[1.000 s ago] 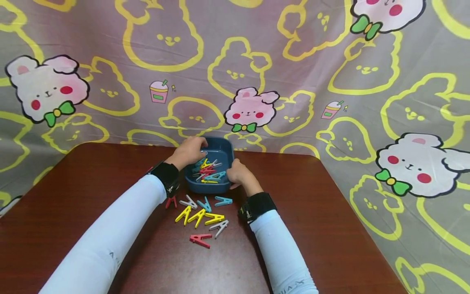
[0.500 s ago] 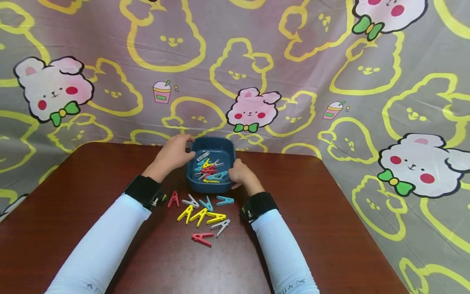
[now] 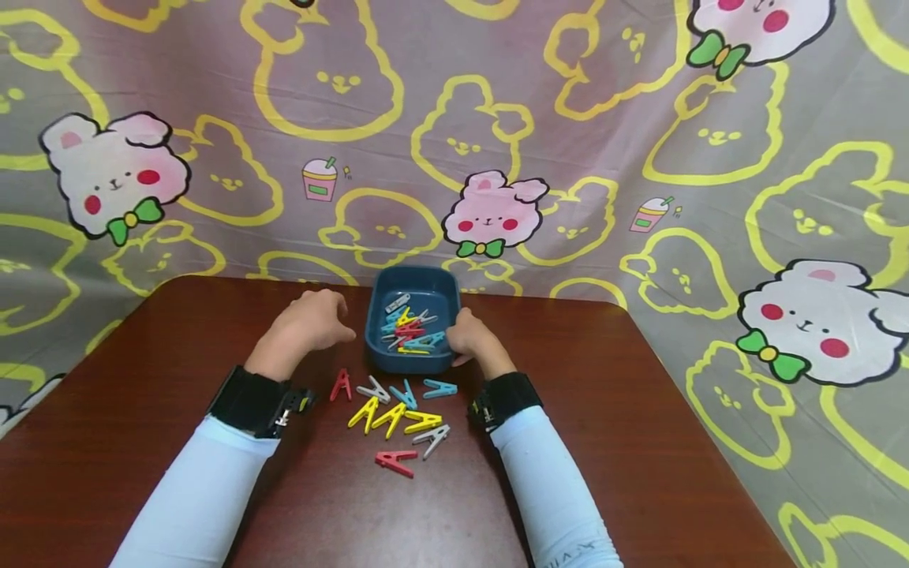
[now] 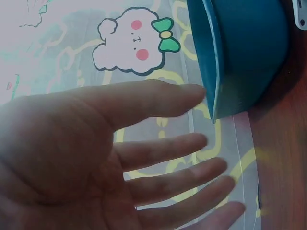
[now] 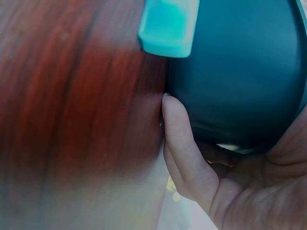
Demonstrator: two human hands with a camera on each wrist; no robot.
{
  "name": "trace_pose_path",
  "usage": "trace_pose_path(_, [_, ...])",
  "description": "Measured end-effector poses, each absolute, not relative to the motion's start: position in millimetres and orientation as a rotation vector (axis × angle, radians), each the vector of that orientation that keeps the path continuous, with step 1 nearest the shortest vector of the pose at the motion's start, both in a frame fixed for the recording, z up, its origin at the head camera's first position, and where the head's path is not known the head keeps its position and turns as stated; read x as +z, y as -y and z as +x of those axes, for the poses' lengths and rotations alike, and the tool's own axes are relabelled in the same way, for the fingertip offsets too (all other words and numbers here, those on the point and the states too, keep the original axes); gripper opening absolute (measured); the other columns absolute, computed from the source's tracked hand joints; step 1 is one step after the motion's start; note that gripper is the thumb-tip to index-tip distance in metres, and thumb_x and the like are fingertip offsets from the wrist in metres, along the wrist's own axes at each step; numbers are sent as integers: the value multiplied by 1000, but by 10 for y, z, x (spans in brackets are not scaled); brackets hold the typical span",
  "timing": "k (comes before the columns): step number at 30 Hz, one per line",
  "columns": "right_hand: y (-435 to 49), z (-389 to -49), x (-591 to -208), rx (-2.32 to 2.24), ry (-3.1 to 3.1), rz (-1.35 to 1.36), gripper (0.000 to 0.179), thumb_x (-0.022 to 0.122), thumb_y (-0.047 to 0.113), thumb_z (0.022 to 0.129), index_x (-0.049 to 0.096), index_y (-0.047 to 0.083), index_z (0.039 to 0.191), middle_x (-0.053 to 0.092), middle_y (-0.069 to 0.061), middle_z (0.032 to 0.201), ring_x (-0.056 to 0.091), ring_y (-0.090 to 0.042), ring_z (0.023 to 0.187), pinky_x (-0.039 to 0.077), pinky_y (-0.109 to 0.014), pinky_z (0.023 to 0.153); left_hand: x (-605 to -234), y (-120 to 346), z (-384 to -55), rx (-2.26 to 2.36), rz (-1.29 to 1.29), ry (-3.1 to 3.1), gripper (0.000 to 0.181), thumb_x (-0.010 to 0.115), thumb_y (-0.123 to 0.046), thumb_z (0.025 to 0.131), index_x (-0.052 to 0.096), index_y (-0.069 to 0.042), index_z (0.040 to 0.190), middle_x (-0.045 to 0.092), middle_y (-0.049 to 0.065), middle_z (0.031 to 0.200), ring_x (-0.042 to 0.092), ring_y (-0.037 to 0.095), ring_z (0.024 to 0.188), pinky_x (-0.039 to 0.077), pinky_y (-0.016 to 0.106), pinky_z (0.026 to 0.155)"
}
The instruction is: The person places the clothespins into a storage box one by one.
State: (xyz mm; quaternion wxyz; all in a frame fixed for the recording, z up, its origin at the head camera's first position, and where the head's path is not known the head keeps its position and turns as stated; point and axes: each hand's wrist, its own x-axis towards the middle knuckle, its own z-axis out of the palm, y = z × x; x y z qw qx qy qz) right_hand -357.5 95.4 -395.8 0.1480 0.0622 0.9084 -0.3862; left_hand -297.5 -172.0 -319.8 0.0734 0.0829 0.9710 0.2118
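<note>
A dark blue plastic box [image 3: 410, 363] stands near the table's far edge, with several coloured clothespins [image 3: 408, 330] in it and a small silver-grey flat item [image 3: 398, 304] behind them. My right hand [image 3: 470, 334] grips the box's right side; in the right wrist view its fingers [image 5: 180, 127] lie along the outer wall. To the left of the box, apart from it, my left hand [image 3: 304, 325] is held above the table with nothing in it. In the left wrist view its fingers are spread and loosely extended, beside the box wall [image 4: 252, 57].
Before the box lie several loose clothespins: red [image 3: 341, 384], yellow [image 3: 364, 413], blue [image 3: 440, 388] and grey [image 3: 432, 439] among them, with another red clothespin [image 3: 395, 462] nearest me. A printed cloth [image 3: 383, 118] hangs behind the brown table [image 3: 582, 442].
My left hand has drawn back from over the box's left side, moving left and toward me, uncovering the silver-grey item. My right hand has stayed at the box's right side.
</note>
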Motion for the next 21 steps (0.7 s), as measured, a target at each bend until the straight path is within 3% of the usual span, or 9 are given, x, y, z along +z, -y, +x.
trace_pose_path(7, [-959,-3569,-3961,-1088,-2620,195,71,42,12,114,4,-2,173,36,-32,170,80,-37,87,68,-37,65,-3270,1653,-2963,520,219,-2817,37,83,-23,93,74,4,117,76,19,107,70,33,93,63,45,79])
trace_pose_path(13, [-975,-3559,-3966,-1101,-2612,148,71,41,13,114,4,-3,172,35,-31,171,78,-36,85,67,-37,64,-3339,1597,-2945,477,197,-2771,26,84,-21,90,76,0,103,74,14,94,73,33,81,60,37,64])
trace_pose_path(16, [-988,-3549,-3966,-1116,-2614,124,68,41,13,114,9,-4,171,36,-30,170,76,-37,88,67,-38,65,-3370,1562,-2953,470,176,-2770,25,86,-20,88,76,0,101,73,14,93,75,34,79,61,37,62])
trace_pose_path(21, [-991,-3538,-3961,-1119,-2616,101,66,41,14,114,11,-5,170,36,-29,170,75,-36,90,67,-38,65,-3421,1534,-2956,393,117,-2753,38,90,-22,86,75,4,109,72,16,97,70,31,84,62,40,72])
